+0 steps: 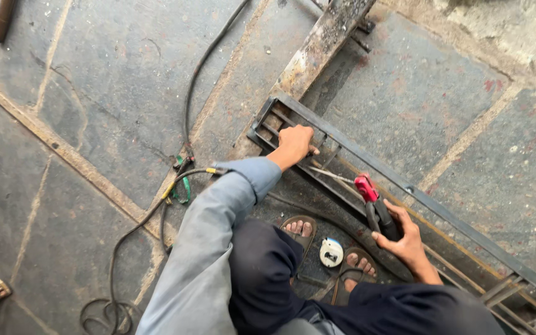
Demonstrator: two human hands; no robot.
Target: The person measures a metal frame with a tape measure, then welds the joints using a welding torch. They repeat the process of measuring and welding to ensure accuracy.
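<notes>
The right hand (407, 239) is closed around the black handle of the red-jawed electrode holder (376, 205) at lower right, a light, stiff tool, while the left hand (294, 144) is clamped on the heavy, rigid steel frame (404, 186) lying on the floor mid-frame.

Metal frame (417, 192) lies on floor (94, 93), cables (156, 211) left of it.

Soft, even daylight; faint shadows; no glare; sharp centre, slight wide-angle stretch at edges.
</notes>
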